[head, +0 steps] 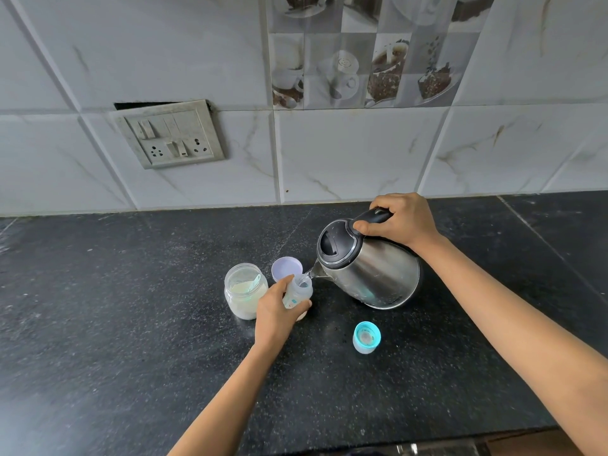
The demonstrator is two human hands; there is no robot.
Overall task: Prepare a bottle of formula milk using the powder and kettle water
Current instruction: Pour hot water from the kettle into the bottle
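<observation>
Water runs in a thin stream from the spout of the steel kettle (371, 271) into the open mouth of the baby bottle (297, 292). The right hand (398, 222) grips the kettle's black handle and holds it tilted toward the bottle. The left hand (276, 311) wraps around the bottle, which is on the dark counter (131, 307). Just left of it stands the open powder jar (245, 289), its lid (287, 268) lying behind. The teal bottle cap (366, 337) sits nearer the counter's front edge.
</observation>
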